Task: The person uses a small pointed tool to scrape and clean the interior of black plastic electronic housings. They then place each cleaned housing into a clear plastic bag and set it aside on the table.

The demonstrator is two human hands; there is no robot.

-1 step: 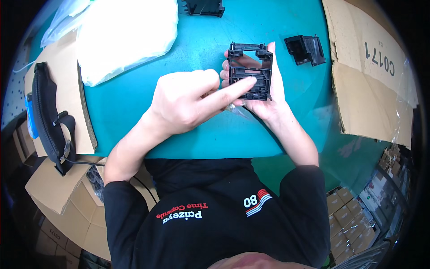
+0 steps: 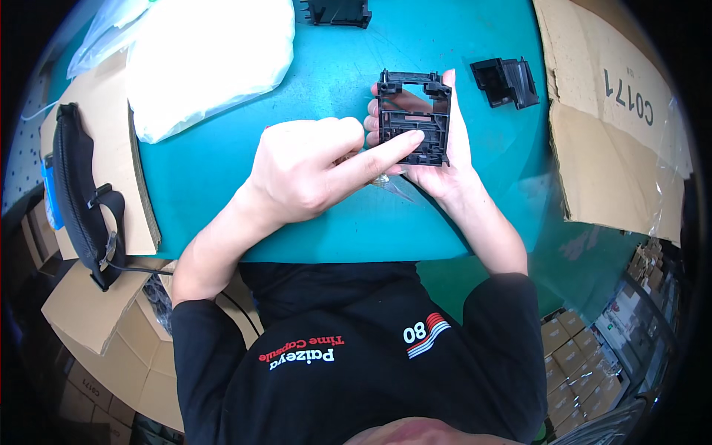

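My right hand (image 2: pixel 461 152) holds up a black plastic frame (image 2: pixel 414 119), its fingers wrapped round the far side and the thumb along the right edge. Through the window in the frame's upper half, the palm and green table show. My left hand (image 2: pixel 308 167) reaches across from the left, index finger stretched out with its tip on the ribbed lower half of the frame. Its other fingers are curled in, and what they hold, if anything, is hidden. Just below the frame, a small clear plastic piece (image 2: pixel 400 189) shows beside the left hand.
A black plastic part (image 2: pixel 506 83) lies right on the green table (image 2: pixel 334 241); another black part (image 2: pixel 337 12) sits at the far edge. A white plastic bag (image 2: pixel 211 67) fills the far left. Cardboard (image 2: pixel 612 141) borders the right; a black strap (image 2: pixel 78 193) lies left.
My left index fingertip has shifted very slightly toward me on the frame. The right hand and the frame stay in place.
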